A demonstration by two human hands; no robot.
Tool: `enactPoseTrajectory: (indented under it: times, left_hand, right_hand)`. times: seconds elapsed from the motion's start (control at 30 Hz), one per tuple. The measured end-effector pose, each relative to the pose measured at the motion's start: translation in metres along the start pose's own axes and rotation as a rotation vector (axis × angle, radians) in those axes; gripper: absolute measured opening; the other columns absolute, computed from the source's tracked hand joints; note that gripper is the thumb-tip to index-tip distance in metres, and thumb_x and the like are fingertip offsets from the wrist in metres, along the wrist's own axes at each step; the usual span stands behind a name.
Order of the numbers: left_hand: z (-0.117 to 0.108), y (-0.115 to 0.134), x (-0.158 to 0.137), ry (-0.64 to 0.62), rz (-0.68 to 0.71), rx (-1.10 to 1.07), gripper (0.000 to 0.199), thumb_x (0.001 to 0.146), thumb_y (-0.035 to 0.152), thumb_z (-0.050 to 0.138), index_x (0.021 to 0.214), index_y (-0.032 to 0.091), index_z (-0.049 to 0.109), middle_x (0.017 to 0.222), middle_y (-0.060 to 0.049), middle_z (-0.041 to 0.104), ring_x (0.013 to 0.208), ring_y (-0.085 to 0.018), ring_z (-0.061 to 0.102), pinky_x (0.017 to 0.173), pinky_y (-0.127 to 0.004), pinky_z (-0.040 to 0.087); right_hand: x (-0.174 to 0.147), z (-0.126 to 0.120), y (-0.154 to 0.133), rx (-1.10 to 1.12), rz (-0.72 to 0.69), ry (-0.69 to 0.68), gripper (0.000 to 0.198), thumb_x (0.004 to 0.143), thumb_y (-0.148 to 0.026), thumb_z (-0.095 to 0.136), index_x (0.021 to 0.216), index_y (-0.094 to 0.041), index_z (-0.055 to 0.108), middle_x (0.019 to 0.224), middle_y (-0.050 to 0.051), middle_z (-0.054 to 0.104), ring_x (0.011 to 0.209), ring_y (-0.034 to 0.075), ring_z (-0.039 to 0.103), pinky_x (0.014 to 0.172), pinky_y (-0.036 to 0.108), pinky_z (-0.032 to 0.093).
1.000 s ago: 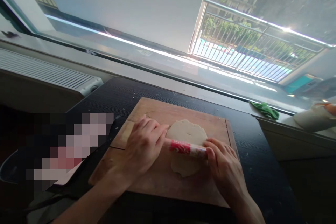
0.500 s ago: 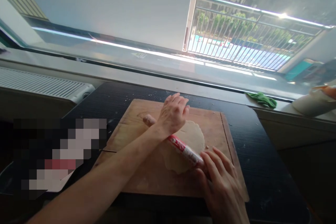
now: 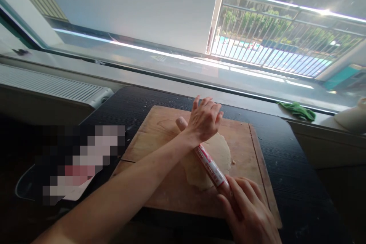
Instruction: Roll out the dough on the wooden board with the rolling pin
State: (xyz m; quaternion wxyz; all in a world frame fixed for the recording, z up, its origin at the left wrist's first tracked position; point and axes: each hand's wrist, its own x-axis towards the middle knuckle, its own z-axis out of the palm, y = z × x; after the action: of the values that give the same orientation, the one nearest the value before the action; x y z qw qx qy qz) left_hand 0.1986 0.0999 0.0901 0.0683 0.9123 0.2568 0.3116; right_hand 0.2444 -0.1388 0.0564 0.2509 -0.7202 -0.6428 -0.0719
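A rolling pin (image 3: 211,166) with a red and white printed wrapper lies slantwise across a flat, roundish sheet of dough (image 3: 221,150). The heel of my left hand (image 3: 206,118) rests on the pin's upper half, its fingers stretched out beyond it. At the near end, my right hand (image 3: 251,206) is closed around the pin, thumb on the left side. Beneath the dough is a wooden cutting board (image 3: 160,122). Part of the dough is hidden by the pin and my left wrist.
The board sits on a black table (image 3: 297,183). A green cloth (image 3: 299,111) and a pale container (image 3: 351,116) are on the windowsill at right. To the left stand a white radiator (image 3: 57,84) and a blurred-out item (image 3: 85,164). A small dough scrap (image 3: 233,162) lies beside the sheet.
The rolling pin has turned to a steeper slant, its far end shifting right and its near end coming towards me. Both hands moved with it. The whole view also shifted slightly.
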Motion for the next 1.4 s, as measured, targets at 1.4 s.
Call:
enactPoseTrajectory:
  times: [1.4]
  left_hand:
    - [0.005, -0.015, -0.017, -0.229, -0.166, 0.001, 0.039, 0.094, 0.041, 0.034, 0.116, 0.018, 0.057, 0.118, -0.011, 0.063, 0.125, -0.030, 0.044, 0.108, -0.062, 0.021]
  right_hand:
    - [-0.005, -0.006, 0.009, 0.010, -0.085, -0.015, 0.055, 0.087, -0.024, 0.055, 0.141, -0.018, 0.042, 0.102, 0.009, 0.067, 0.094, 0.023, 0.062, 0.076, 0.034, 0.057]
